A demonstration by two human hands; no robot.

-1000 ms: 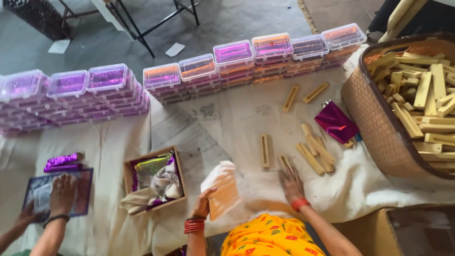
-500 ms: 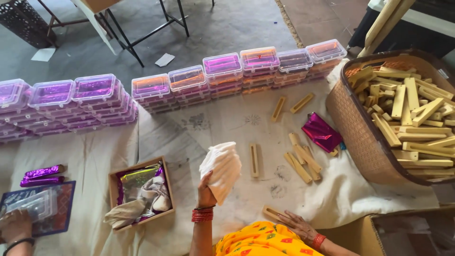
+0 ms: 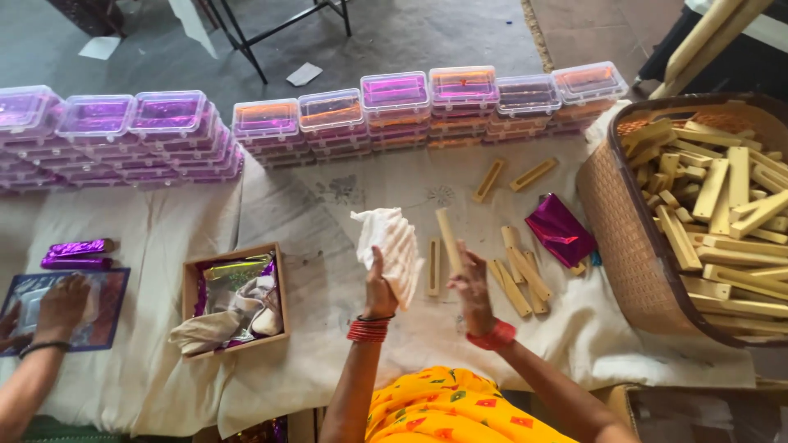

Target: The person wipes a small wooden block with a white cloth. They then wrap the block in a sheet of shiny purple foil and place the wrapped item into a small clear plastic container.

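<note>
My left hand is raised over the cloth and grips a crumpled white cloth. My right hand holds a pale wooden stick upright, close beside the white cloth. Another wooden stick lies flat on the sheet between my hands. Several more sticks lie in a loose group just right of my right hand, next to a shiny magenta foil pouch.
A large woven basket full of wooden sticks stands at the right. A long row of stacked clear plastic boxes runs along the far side. A small cardboard box holds foil and rags. At the far left another person's hand rests on a dark tray.
My right hand has come up from the near edge of the sheet with a stick and now holds it beside the white cloth. My left hand stayed raised with the cloth.
</note>
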